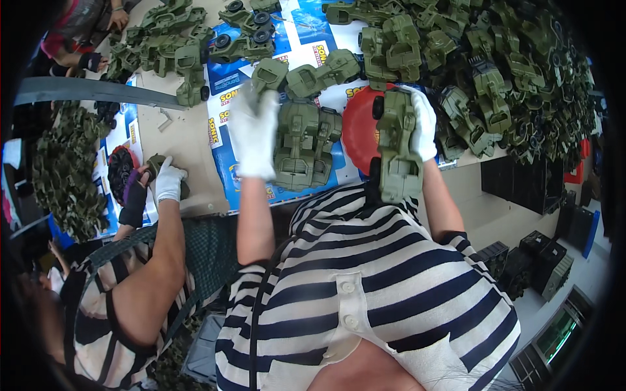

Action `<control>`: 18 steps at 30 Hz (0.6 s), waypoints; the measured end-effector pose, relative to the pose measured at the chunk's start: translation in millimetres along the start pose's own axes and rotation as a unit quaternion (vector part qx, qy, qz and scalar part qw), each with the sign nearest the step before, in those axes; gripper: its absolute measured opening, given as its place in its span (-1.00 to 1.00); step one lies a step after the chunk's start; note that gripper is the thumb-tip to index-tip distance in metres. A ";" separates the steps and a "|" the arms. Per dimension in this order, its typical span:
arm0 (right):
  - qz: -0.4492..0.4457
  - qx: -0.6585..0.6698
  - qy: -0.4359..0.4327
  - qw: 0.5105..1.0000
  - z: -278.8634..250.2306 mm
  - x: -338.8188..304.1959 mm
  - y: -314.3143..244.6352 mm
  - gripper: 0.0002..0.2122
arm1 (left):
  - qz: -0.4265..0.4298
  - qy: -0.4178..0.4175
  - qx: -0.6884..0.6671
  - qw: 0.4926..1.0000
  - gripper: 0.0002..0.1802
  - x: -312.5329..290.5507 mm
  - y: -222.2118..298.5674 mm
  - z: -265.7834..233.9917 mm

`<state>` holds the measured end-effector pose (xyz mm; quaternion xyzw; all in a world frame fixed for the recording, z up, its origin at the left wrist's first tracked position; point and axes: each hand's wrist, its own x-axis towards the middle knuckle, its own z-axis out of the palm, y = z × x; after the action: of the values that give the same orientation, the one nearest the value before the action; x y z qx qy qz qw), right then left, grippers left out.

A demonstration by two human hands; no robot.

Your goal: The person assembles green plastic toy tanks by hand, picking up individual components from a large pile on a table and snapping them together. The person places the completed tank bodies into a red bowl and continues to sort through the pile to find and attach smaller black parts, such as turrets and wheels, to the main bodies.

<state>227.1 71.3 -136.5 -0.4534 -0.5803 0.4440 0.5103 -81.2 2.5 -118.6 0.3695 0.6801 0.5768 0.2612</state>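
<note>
My right hand (424, 127), in a white glove, is closed on the side of a green toy jeep (399, 146). Black wheels show along the jeep's left side, and it is held partly over a red round dish (357, 124). My left hand (256, 137), also gloved in white, is smeared by motion, so its fingers are unclear. Just beyond its fingertips is a green toy vehicle body (269, 73). Right beside that hand, several green vehicle bodies (303, 146) sit together on the table's printed blue-and-white sheet (228, 176).
Piles of green toy vehicles (502, 85) cover the right side and far edge. A grey bar (104, 91) crosses at the left. Close on my left, a co-worker's gloved hand (171, 180) holds a green part near a bowl of black wheels (122, 171). Another person's hand (119, 18) is at far left.
</note>
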 end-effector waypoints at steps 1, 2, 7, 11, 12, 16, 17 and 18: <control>0.021 -0.011 -0.005 1.000 -11.5 4.1 20.9 -0.70 | 0.070 0.028 0.208 0.975 -0.34 20.6 -11.7 -9.7; 0.041 -0.020 -0.012 0.999 -18.1 7.9 42.7 -0.71 | 0.059 0.010 0.338 0.939 -0.34 42.4 -18.6 -16.9; 0.033 -0.152 -0.033 0.987 -27.5 12.1 107.8 -0.76 | -0.078 -0.275 0.445 0.849 -0.17 121.8 -62.6 -5.0; -0.141 -0.425 -0.019 0.894 -23.7 14.1 67.2 -0.79 | -0.059 -0.313 0.461 0.828 -0.39 134.2 -91.6 -13.8; -0.204 -0.474 -0.012 0.857 -19.8 13.4 51.8 -0.79 | -0.054 -0.295 0.450 0.841 -0.39 126.8 -82.9 -20.1; -0.098 -0.234 -0.053 0.966 21.7 8.7 5.7 -0.80 | 0.013 -0.142 0.470 0.871 -0.32 89.8 -24.5 -41.1; -0.070 -0.209 -0.058 0.974 31.4 13.0 6.3 -0.72 | 0.056 -0.105 0.470 0.874 -0.31 78.5 -8.0 -40.1; -0.068 -0.205 -0.071 0.974 43.9 16.8 -11.5 -0.59 | 0.179 -0.083 0.494 0.847 -0.29 72.2 -8.1 -39.3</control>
<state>181.4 83.2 -125.8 -0.4750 -0.7234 0.3109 0.3929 -156.2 36.8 -113.7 0.6117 0.7729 0.1686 -0.0077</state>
